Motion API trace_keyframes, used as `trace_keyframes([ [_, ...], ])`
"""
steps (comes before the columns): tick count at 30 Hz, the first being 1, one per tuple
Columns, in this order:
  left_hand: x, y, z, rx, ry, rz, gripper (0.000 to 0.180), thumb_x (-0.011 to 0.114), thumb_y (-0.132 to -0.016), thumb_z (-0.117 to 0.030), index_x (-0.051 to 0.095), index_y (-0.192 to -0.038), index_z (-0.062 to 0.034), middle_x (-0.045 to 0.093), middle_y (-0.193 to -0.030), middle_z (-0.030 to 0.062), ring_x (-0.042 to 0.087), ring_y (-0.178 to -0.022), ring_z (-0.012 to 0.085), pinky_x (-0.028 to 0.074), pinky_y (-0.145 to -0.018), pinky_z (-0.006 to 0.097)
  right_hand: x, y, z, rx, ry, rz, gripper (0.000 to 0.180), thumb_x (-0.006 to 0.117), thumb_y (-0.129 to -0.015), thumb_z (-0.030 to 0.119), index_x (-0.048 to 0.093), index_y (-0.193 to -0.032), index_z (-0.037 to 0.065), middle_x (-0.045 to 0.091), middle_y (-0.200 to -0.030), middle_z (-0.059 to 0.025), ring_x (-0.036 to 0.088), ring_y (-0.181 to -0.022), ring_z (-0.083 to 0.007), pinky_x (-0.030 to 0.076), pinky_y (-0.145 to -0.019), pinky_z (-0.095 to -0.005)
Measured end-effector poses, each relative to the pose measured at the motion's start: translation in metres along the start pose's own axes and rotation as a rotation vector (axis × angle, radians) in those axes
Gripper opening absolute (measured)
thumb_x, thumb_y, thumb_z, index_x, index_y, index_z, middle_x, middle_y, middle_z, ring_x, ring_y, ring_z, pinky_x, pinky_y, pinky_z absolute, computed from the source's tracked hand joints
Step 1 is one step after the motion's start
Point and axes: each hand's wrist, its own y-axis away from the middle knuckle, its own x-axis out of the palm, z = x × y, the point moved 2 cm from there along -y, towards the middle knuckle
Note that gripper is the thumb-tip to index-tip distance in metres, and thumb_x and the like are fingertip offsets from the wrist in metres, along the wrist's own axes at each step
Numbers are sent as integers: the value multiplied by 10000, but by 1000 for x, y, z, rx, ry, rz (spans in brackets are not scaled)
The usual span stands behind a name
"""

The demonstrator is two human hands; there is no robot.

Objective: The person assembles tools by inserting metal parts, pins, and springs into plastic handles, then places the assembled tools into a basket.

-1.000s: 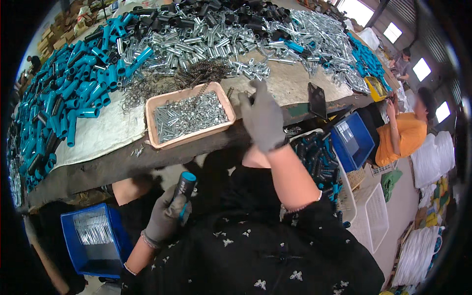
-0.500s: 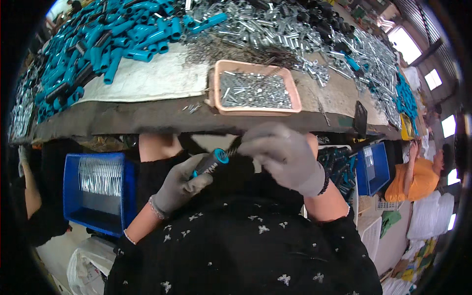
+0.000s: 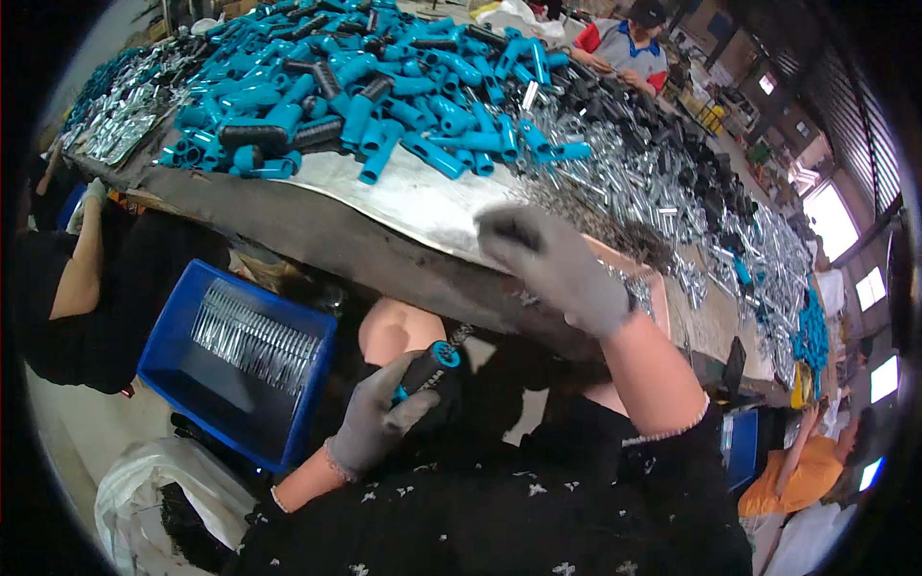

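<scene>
Landmark: worktop [image 3: 384,230]. Left hand [image 3: 370,427] below the near edge of the worktop, fingers wrapped around a black-and-teal handle [image 3: 420,374], its teal-rimmed end tilted up toward that edge. A thin spring [image 3: 463,333] shows at this end. Right hand [image 3: 562,269] over the near edge of the worktop, fingers bent, motion-blurred; cannot tell whether it pinches anything. It partly covers a pale pink tray [image 3: 659,302] of small metal parts, on the worktop close to the edge. Farther back on the worktop: a heap of teal tubes [image 3: 437,115], with silver metal tubes [image 3: 663,197] to its right. Below the worktop, left of the left hand: blue bin [image 3: 216,370] containing metal strips [image 3: 254,341].
</scene>
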Motion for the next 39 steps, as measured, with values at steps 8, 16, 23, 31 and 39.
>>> trace_keyframes([
  [8, -28, 11, 14, -148, 335, -157, 414, 664, -931, -228, 581, -1269, -6, 624, -995, 21, 565, -900, 98, 481, -796, 284, 62, -198, -10, -517, 485, -262, 405, 610, -900, 145, 590, -1303, 109, 616, -1257, -136, 604, -1147, -294, 487, -948, -409],
  [16, -51, 8, 21, -139, 288, -307, 470, 654, -948, -272, 533, -1292, 24, 612, -973, 33, 560, -894, 98, 479, -796, 270, 92, -273, 11, 14, 569, 16, 733, 567, -792, 0, 386, -1472, 207, 459, -1448, -198, 527, -1278, -376, 454, -1042, -423],
  [23, -39, 0, 22, -212, 371, -211, 261, 611, -938, -215, 604, -1107, -17, 570, -858, 5, 522, -796, 104, 465, -738, 281, 14, -199, -22, -313, 382, -124, 431, 675, -822, 45, 621, -1248, 81, 649, -1211, -194, 620, -1150, -358, 492, -975, -396],
  [31, -13, 5, -12, -111, 161, -126, 359, 671, -907, -222, 611, -1182, 0, 634, -907, 75, 596, -851, 149, 486, -773, 308, -48, 20, 25, 167, -190, 289, 462, 708, -742, 144, 605, -1176, 22, 644, -992, -76, 634, -909, -162, 514, -792, -312],
  [39, 37, 13, -49, 247, -371, -22, 485, 780, -809, -249, 620, -1203, -16, 670, -983, 224, 657, -904, 399, 520, -761, 423, -70, 133, 25, 440, -354, 319, 347, 689, -852, 176, 624, -1139, -9, 691, -897, -69, 645, -671, -106, 524, -590, -245],
])
